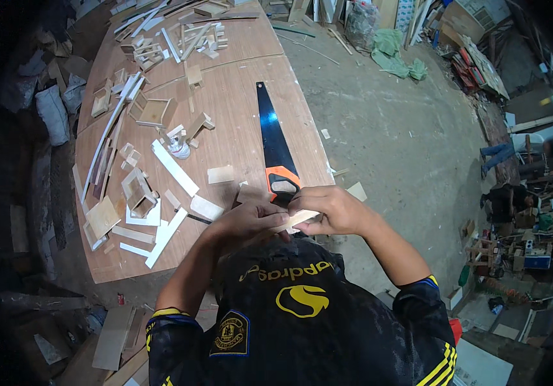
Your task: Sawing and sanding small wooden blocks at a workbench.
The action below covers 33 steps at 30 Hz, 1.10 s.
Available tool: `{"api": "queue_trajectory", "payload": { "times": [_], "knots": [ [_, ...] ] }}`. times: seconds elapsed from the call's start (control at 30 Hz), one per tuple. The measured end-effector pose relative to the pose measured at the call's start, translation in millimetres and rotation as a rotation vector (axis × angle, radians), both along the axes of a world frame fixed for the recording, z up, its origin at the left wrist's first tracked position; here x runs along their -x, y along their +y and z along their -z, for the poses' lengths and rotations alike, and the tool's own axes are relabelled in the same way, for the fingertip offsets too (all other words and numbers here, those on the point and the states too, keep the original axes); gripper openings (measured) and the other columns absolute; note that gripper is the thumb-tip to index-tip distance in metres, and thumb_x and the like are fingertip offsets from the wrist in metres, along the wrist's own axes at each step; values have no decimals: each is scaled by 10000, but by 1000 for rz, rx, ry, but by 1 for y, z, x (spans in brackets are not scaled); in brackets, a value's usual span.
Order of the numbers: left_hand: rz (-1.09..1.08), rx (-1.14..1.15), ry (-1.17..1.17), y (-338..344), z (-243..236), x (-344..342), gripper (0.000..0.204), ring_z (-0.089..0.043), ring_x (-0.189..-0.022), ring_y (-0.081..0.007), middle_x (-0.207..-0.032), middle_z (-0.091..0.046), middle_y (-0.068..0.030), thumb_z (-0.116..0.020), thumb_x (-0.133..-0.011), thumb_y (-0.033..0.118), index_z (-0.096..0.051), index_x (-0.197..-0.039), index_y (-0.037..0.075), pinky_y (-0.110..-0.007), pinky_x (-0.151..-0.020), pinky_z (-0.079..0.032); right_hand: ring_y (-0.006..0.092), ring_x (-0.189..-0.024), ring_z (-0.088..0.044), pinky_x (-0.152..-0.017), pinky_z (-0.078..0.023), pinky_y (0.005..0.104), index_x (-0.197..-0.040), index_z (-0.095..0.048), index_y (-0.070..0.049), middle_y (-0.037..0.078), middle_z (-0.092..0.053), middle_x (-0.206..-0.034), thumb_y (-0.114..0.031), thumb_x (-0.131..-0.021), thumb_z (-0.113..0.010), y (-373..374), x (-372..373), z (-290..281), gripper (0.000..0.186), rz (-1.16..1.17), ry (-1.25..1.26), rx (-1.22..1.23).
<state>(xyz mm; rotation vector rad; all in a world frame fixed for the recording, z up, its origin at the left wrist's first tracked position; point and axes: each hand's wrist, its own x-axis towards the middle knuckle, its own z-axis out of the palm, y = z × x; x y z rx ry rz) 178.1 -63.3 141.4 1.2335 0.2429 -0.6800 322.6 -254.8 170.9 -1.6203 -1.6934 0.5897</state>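
Note:
Close to my chest, at the table's near edge, both my hands hold a small pale wooden strip. My left hand grips its left end between thumb and fingers. The fingers of my right hand are closed round the other end. Just beyond them lies a handsaw with a dark blade and an orange and black handle, its tip pointing away from me. A flat wood offcut sits beside the saw handle, partly behind my left hand. Another small rectangular board rests farther left.
The wooden table carries several small frame-like wooden pieces on its left half. Long white strips lie among them, beside a crumpled white wad. Concrete floor runs to the right, with green cloth at the back.

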Motion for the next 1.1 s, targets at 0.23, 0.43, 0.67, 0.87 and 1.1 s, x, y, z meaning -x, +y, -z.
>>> {"api": "queue_trajectory", "payload": {
  "times": [0.23,0.43,0.67,0.87,1.1],
  "knots": [
    [-362,-492,-457,-24,-5,14,395,-688,-881,-228,-903,-696,-115,-719,-842,188,-555,-1167,33,-359,-782,-527,300,-848,-644,-746,-512,366,-950,-654,-40,114,-653,-902,-128,-721,-748,1,-4,11,263,122,83,5],
    [-264,-808,-672,-22,9,23,400,-702,-831,-315,-916,-693,-180,-732,-792,132,-558,-1148,74,-394,-726,-550,275,-845,-657,-749,-513,360,-933,-659,-57,85,-673,-909,-132,-708,-758,7,-1,12,257,166,110,40],
    [-337,-699,-661,-20,22,26,357,-705,-825,-306,-897,-698,-159,-726,-784,119,-607,-1116,61,-375,-706,-549,272,-876,-662,-774,-515,356,-952,-650,-69,86,-682,-935,-133,-706,-759,12,5,23,277,166,138,128],
    [-449,-804,-617,-6,86,53,328,-688,-778,-219,-916,-687,-121,-739,-793,100,-616,-1092,42,-314,-668,-529,279,-1028,-612,-878,-487,368,-1110,-603,-96,91,-651,-1083,-202,-752,-758,21,-17,93,405,304,619,152],
    [-733,-877,-357,10,100,82,274,-616,-833,-269,-951,-615,-127,-711,-804,97,-589,-1038,23,-367,-728,-505,322,-1045,-534,-880,-423,487,-1162,-605,-115,86,-601,-1120,-232,-805,-664,19,6,244,381,538,-609,645]
  ]
}}
